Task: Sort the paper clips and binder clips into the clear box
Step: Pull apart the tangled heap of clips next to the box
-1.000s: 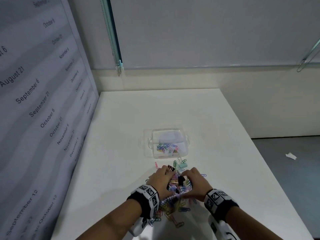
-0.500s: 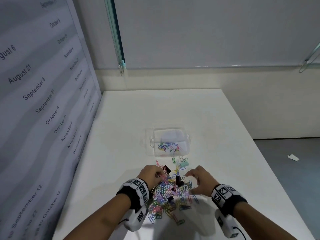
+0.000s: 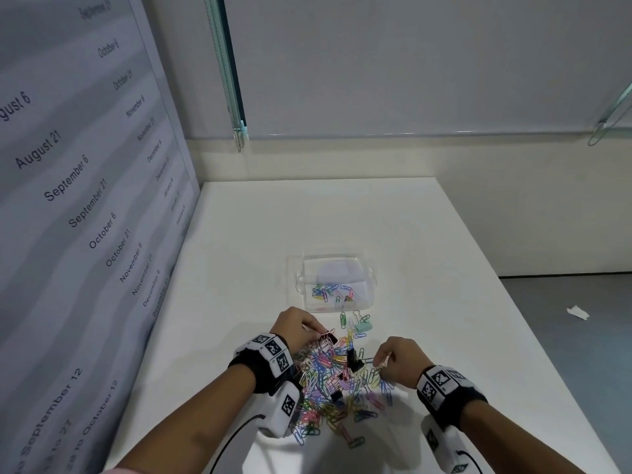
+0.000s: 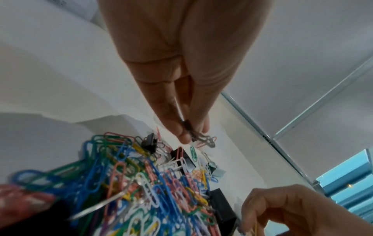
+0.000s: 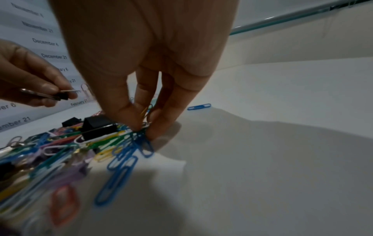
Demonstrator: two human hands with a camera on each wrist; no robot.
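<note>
A clear box [image 3: 367, 268] with several coloured paper clips [image 3: 333, 291] in it stands mid-table. Nearer me lies a heap of coloured paper clips [image 3: 328, 381] mixed with black binder clips [image 3: 354, 359]. A mint binder clip [image 3: 363, 327] lies between heap and box. My left hand [image 3: 319, 333] is at the heap's far left and pinches a small black binder clip [image 4: 186, 125], with a few paper clips [image 4: 204, 140] tangled below it. At the heap's right edge my right hand [image 3: 379, 364] pinches a few paper clips [image 5: 144, 127] at the table surface.
A wall panel printed with dates [image 3: 85, 206] runs along the table's left side. The table's right edge [image 3: 533, 343] drops to a grey floor with a paper scrap [image 3: 578, 313] on it. A lone blue paper clip [image 5: 198, 106] lies beyond my right fingers.
The hands, together over the heap a second ago, have drawn apart. The left went to the far left with the black binder clip; the right went to the heap's right edge.
</note>
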